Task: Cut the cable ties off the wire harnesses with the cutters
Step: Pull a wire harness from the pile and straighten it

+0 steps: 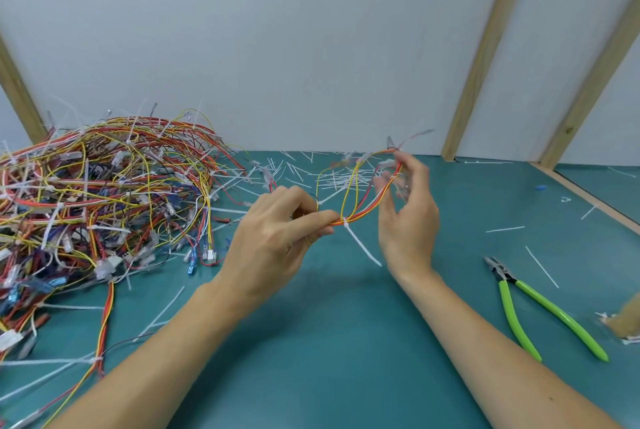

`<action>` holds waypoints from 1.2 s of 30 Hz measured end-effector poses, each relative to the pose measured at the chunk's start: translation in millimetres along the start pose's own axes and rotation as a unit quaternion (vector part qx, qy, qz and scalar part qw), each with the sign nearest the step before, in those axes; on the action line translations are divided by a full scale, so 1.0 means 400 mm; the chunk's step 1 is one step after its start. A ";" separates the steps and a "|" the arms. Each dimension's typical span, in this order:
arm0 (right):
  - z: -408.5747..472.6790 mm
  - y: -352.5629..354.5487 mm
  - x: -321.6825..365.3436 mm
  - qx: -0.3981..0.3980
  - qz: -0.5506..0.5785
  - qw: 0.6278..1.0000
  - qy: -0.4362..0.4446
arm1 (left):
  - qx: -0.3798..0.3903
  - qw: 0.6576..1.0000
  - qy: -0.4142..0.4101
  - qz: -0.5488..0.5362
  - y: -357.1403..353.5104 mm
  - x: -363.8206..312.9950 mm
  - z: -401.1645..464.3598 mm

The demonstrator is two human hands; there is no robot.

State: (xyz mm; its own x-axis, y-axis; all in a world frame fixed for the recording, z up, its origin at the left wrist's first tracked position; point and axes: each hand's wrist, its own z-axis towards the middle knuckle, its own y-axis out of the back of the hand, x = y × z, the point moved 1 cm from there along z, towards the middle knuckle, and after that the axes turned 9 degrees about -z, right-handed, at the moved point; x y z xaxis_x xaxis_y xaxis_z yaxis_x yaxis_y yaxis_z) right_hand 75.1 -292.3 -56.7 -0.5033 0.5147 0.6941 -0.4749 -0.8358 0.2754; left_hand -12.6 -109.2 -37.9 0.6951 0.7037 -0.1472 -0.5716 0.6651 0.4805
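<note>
My left hand (277, 231) pinches a small wire harness (363, 210) of red, orange and yellow wires just left of its white cable tie (360, 241), whose tail hangs down to the right. My right hand (408, 210) is raised beside it, and its fingers hold the harness's far end near the clear connectors (388, 165). The harness is lifted above the green mat (346, 342). The cutters (540, 304), with bright green handles, lie on the mat to the right of my right forearm, in neither hand.
A big tangled pile of wire harnesses (104, 200) fills the left of the table. Cut white tie pieces (332, 175) lie scattered at the back and around the mat. Wooden posts (485, 54) lean against the white wall. A brown object (627, 321) sits at the right edge.
</note>
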 end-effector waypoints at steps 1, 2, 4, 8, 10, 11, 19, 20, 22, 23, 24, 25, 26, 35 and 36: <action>0.000 -0.002 -0.004 0.003 -0.027 0.999 0.031 | 0.014 1.000 0.005 0.017 0.000 0.006 -0.001; -0.003 -0.003 -0.007 0.016 -0.073 0.996 0.057 | 0.032 0.999 0.021 0.027 0.000 0.013 -0.005; -0.009 -0.004 -0.007 0.046 -0.180 0.979 0.087 | 0.056 0.994 0.098 -0.004 0.003 0.025 -0.020; -0.016 -0.002 0.015 0.083 -0.186 0.966 0.162 | 0.011 0.966 0.236 -0.107 0.008 0.038 -0.036; -0.025 -0.008 0.027 0.155 -0.144 0.959 0.187 | -0.011 0.959 0.252 -0.132 0.010 0.041 -0.034; -0.033 -0.012 0.032 0.200 -0.128 0.953 0.189 | -0.012 0.957 0.256 -0.134 0.010 0.043 -0.033; -0.042 -0.025 0.027 0.225 -0.121 0.951 0.173 | -0.018 0.968 0.222 -0.116 0.002 0.028 -0.019; -0.038 -0.025 0.017 0.215 -0.127 0.956 0.155 | -0.022 0.972 0.208 -0.105 0.003 0.028 -0.017; -0.031 -0.025 -0.001 0.187 -0.133 0.966 0.115 | -0.029 0.980 0.182 -0.076 0.004 0.028 -0.014; -0.027 -0.025 -0.009 0.176 -0.140 0.969 0.103 | -0.034 0.983 0.172 -0.062 0.005 0.028 -0.014; -0.024 -0.026 -0.016 0.169 -0.150 0.969 0.097 | -0.041 0.985 0.163 -0.050 0.006 0.028 -0.015; -0.021 -0.026 -0.022 0.165 -0.157 0.969 0.092 | -0.050 0.986 0.156 -0.041 0.007 0.027 -0.014; -0.019 -0.026 -0.026 0.160 -0.154 0.971 0.089 | -0.060 0.986 0.154 -0.038 0.008 0.026 -0.014; -0.019 -0.002 0.019 0.038 0.063 0.996 0.058 | -0.151 0.933 0.318 -0.076 0.029 0.064 -0.019; -0.023 -0.003 0.026 0.044 0.082 0.994 0.052 | -0.140 0.922 0.351 -0.090 0.027 0.077 -0.025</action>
State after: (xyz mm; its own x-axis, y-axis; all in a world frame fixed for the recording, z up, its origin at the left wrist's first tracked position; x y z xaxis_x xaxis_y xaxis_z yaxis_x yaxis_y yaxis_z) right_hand 63.8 -284.3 -55.9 -0.6436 0.3826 0.6629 -0.3174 -0.9215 0.2238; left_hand -1.7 -78.1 -45.9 0.3926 0.4994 -0.7723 -0.6330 0.7559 0.1670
